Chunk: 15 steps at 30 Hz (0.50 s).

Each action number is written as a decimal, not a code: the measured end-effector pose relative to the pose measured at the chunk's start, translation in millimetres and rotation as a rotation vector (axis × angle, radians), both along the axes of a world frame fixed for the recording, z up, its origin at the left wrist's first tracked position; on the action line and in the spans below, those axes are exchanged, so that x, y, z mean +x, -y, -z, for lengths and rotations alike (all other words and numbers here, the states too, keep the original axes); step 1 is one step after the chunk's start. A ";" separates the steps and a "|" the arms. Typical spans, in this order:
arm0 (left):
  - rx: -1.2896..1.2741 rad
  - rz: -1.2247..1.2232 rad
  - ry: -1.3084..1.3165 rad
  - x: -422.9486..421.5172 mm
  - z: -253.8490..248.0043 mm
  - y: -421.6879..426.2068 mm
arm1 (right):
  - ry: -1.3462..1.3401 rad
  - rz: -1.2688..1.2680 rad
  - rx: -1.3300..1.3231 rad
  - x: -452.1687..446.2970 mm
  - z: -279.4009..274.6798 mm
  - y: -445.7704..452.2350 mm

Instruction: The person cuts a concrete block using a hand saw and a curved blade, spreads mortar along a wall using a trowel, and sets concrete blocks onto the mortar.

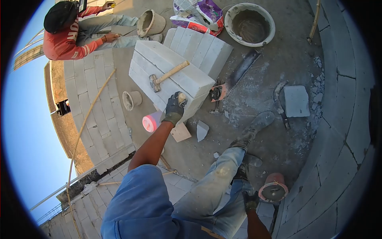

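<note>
My left hand (174, 107) clamps 1 tan knob (182, 98), seemingly to steady it; near the bucket (273, 178), my right hand (250, 200): can't tell.

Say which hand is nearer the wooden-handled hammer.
Left. The left hand is at the block stack, just short of the hammer; the right hand is far off, beside the reddish bucket.

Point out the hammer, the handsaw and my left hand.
Hammer (173, 72): head camera view, on the wooden handle.
Handsaw (243, 71): head camera view, on the dark blade.
Left hand (174, 107): head camera view, on the back of the glove.
</note>
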<state>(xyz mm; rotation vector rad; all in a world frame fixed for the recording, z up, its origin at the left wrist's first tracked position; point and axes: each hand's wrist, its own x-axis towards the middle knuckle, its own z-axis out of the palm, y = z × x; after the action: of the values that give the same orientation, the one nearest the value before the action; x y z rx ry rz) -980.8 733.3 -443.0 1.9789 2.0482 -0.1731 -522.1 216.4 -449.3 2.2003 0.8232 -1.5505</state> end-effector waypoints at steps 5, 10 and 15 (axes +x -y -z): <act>-0.016 -0.012 -0.094 20.7 0.3 -3.1 | -0.064 -0.006 -0.177 -2.0 -37.9 -55.6; 0.036 0.095 -0.082 19.5 -2.7 -13.5 | -0.040 0.006 -0.220 -6.7 -42.8 -68.3; 0.179 -0.442 -0.003 25.8 -1.0 -68.6 | 0.086 -0.009 -0.115 -13.2 -19.6 -19.1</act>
<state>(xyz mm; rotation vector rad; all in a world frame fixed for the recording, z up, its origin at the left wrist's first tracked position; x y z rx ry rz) -954.9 801.9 -442.0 1.5583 2.5146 0.1038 -535.3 235.5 -429.7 2.1610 0.6997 -1.4497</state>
